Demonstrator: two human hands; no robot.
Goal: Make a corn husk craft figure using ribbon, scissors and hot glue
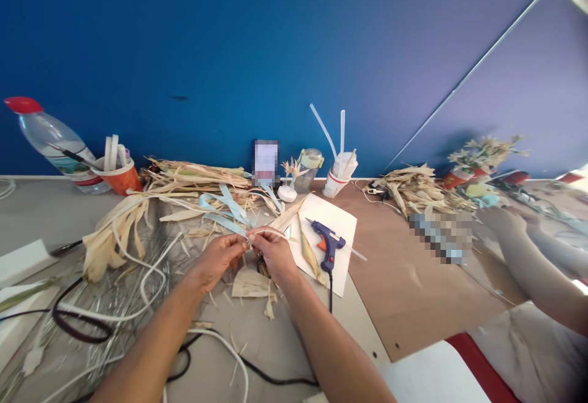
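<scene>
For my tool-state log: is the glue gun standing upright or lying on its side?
On its side: the glue gun lies flat on the white sheet, its profile facing up.

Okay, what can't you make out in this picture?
All in the head view:
- Exact form of the small piece pinched by the left hand and right hand: too small, partly covered by their grip.
- Screen of the upright device: pixelated.
- Patterned object at right: pixelated.
- Neighbouring person: cut off by the right edge.
- Bottle label text: blurred, too small.

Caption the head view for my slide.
Left hand and right hand close together near dried husks; glue gun on paper.
</scene>
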